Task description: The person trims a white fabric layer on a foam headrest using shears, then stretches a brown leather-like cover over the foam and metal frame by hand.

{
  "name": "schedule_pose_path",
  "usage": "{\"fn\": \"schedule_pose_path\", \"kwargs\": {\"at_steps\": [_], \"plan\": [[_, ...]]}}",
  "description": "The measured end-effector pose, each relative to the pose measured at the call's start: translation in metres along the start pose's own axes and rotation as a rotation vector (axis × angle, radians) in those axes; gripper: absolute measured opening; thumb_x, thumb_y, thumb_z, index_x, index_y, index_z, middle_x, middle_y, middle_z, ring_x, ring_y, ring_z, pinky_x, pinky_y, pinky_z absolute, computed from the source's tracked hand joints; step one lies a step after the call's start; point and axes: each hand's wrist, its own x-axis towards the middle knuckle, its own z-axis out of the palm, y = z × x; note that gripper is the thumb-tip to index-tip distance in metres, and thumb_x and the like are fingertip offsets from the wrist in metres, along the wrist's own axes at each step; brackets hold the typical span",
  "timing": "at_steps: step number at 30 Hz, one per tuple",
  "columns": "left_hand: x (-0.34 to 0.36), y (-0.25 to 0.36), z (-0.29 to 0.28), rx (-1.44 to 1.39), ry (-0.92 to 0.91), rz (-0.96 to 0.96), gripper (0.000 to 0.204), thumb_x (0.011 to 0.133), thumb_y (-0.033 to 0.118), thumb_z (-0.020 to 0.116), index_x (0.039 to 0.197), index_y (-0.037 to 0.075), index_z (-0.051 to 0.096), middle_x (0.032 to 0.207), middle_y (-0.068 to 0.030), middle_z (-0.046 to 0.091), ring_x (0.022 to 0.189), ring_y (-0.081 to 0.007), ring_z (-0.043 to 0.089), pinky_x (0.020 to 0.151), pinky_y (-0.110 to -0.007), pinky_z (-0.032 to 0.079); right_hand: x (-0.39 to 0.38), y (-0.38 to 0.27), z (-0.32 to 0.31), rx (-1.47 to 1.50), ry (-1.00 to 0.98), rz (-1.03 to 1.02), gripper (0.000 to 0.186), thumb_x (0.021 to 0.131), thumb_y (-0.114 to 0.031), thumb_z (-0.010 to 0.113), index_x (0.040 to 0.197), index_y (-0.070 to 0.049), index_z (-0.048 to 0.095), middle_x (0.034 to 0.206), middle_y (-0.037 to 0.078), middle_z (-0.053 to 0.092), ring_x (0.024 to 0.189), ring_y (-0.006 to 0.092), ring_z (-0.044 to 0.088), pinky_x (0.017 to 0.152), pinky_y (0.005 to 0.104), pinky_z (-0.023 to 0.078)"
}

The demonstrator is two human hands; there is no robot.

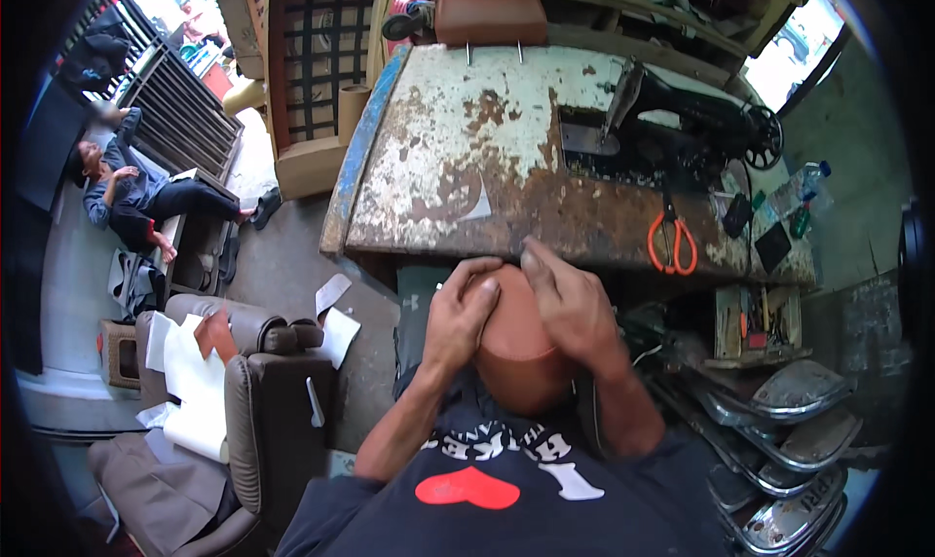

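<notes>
A rounded reddish-brown leatherette cover (516,318) with a stitched seam rests in my lap, close to the table's front edge. My left hand (456,315) grips its left side, thumb on top. Across from it, my right hand (575,314) curls over the right side, with the fingers pointing toward the table. The cover's underside is hidden. On the table (458,182) in front of me lies a small white triangular scrap (479,204). Orange-handled scissors (672,243) lie at the table's front edge, right of my hands.
A black sewing machine (672,129) stands at the table's right. At the far edge lies a brown headrest (492,19) with two metal posts. Stacked metal-rimmed parts (779,450) are at lower right, a dark armchair (278,401) at left. A person (146,187) sits far left.
</notes>
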Motion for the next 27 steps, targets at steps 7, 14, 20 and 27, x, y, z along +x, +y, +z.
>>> {"fn": "schedule_pose_path", "kwargs": {"at_steps": [7, 14, 20, 27], "plan": [[-0.007, -0.005, -0.024, -0.022, 0.125, -0.053, 0.034, 0.104, 0.014, 0.061, 0.132, -0.004, 0.062, 0.122, -0.0111, 0.068, 0.112, -0.0151, 0.062, 0.100, -0.029, 0.049, -0.023, 0.016, 0.046, -0.079, 0.201, -0.417, 0.080, 0.098, -0.065, 0.057, 0.143, 0.001, 0.058, 0.138, 0.025, 0.064, 0.122, 0.0446, 0.065, 0.099, 0.0477, 0.055], [-0.008, -0.016, -0.047, -0.039, 0.187, -0.096, 0.036, 0.103, 0.019, 0.056, 0.132, -0.002, 0.063, 0.119, -0.0098, 0.067, 0.108, -0.0129, 0.061, 0.097, -0.027, 0.048, -0.062, 0.093, 0.083, 0.237, 0.202, -0.329, 0.090, 0.104, -0.068, 0.040, 0.153, 0.007, 0.040, 0.140, 0.029, 0.061, 0.127, 0.0461, 0.062, 0.103, 0.0467, 0.053], [-0.010, -0.024, -0.067, -0.362, 0.337, -0.101, 0.040, 0.100, 0.019, 0.053, 0.132, -0.003, 0.063, 0.121, -0.0137, 0.068, 0.112, -0.0212, 0.064, 0.102, -0.033, 0.049, -0.084, 0.156, 0.088, 0.411, -0.040, -0.107, 0.075, 0.110, -0.058, 0.034, 0.152, 0.002, 0.048, 0.133, 0.025, 0.067, 0.128, 0.0318, 0.065, 0.108, 0.0385, 0.049], [-0.080, -0.030, -0.070, -0.754, 0.537, -0.220, 0.037, 0.107, 0.024, 0.048, 0.131, -0.001, 0.059, 0.126, -0.0132, 0.066, 0.118, -0.0231, 0.063, 0.104, -0.038, 0.050, -0.017, 0.039, 0.008, 0.527, 0.112, -0.003, 0.076, 0.114, -0.053, 0.021, 0.126, 0.007, 0.067, 0.100, 0.021, 0.078, 0.097, 0.0254, 0.075, 0.094, 0.0349, 0.056]]}}
